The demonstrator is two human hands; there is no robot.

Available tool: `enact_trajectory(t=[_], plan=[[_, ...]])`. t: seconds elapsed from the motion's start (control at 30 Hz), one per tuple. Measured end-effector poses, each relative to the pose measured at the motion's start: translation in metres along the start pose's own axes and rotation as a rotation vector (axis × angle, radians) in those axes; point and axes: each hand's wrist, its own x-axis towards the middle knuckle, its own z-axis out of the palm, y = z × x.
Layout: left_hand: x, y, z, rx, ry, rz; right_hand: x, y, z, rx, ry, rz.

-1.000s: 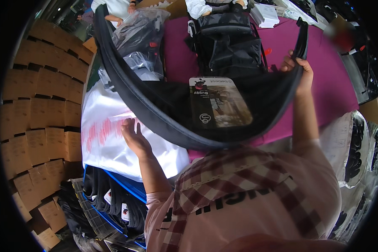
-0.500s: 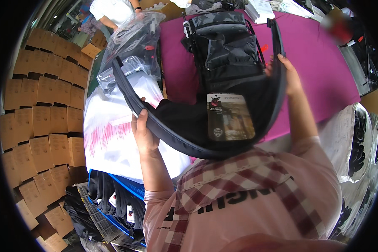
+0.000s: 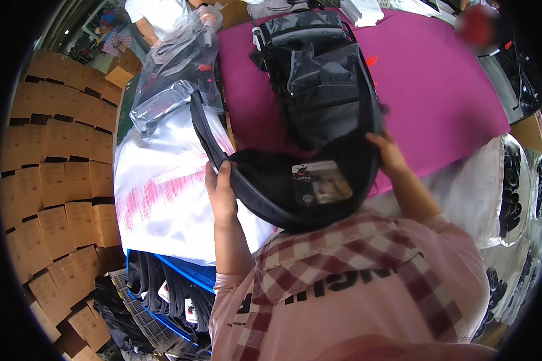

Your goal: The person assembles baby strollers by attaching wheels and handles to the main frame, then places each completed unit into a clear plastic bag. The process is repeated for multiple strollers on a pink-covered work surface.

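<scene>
My left hand [image 3: 223, 189] is closed on the left side of a black fabric stroller canopy [image 3: 271, 210], its thumb lying on the rim. The canopy bends in a U toward my body, open away from me. My right hand [image 3: 390, 157] grips its right side, fingers partly hidden behind the fabric. A printed cardboard tag [image 3: 322, 183] lies on the dark cloth inside the curve. Just beyond, a folded black and grey stroller [image 3: 325, 75] lies on the magenta-covered table [image 3: 439, 90], its near end next to the canopy.
White printed sacking [image 3: 162, 180] and a clear plastic bag [image 3: 174, 72] lie to the left. Below them a blue crate [image 3: 186, 271] holds black tagged pieces. Stacked cartons [image 3: 60, 144] line the far left. Another person [image 3: 156, 18] stands beyond the bag.
The canopy's two ends have come closer together. My right hand has moved down and left along with its side. My left hand has shifted slightly right.
</scene>
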Motion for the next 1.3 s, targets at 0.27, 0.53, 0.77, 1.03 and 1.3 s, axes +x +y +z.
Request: enact_trajectory(t=[0.27, 0.53, 0.77, 1.03, 1.3], plan=[[0.019, 0.008, 0.014, -0.238, -0.074, 0.157, -0.026, -0.040, 0.000, -0.128, 0.163, -0.282], [0.020, 0.003, 0.087, -0.041, -0.339, -0.019, 0.024, -0.084, -0.032, -0.350, 0.067, -0.444], [0.021, 0.060, 0.196, -0.100, -0.268, 0.228, 0.088, -0.231, -0.066, -0.071, -0.155, -0.540], [0.055, 0.036, 0.285, -0.120, 0.061, 0.206, 0.185, -0.216, -0.068, -0.088, -0.047, -0.354], [0.125, -0.072, 0.236, 0.150, -0.066, -0.119, 0.209, -0.064, -0.078, -0.366, -0.201, 0.104]])
